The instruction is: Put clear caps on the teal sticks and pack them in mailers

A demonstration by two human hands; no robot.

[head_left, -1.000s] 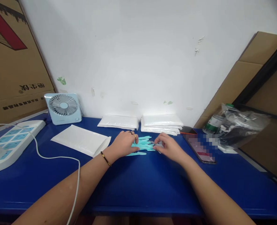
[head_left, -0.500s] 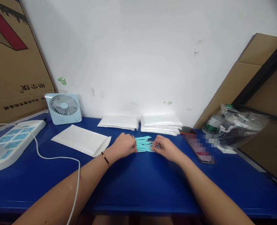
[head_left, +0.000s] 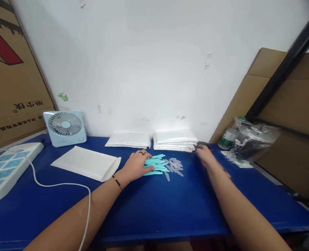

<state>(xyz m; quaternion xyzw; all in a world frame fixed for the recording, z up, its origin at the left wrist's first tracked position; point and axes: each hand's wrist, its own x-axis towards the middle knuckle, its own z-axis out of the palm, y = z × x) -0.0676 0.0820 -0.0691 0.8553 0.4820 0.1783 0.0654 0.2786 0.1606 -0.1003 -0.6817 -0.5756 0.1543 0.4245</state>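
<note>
Rests the left hand [head_left: 137, 165] palm down over the left ends of the turquoise strips [head_left: 157, 162], on the blue table [head_left: 157, 205]. Bends the fingers loosely across the top and sets the thumb well apart along the near side, covering the strips rather than clasping them. Angles the left forearm [head_left: 77, 221] in from the lower left, behind the white cable [head_left: 88, 212], with a dark bracelet [head_left: 117, 182] at the wrist. Has the translucent strips [head_left: 175, 165] lying loose between both hands, just right of the turquoise ones. Holds the right arm stretched forward and nearly straight, with the right hand [head_left: 205, 155] low beside the stack of white envelopes [head_left: 175, 137] and close to the dark, orange-edged object [head_left: 209, 146]. Points those fingers forward and left, slightly bent. Cannot tell, through the blur, how open to call that hand, or grip from mere nearness.
</note>
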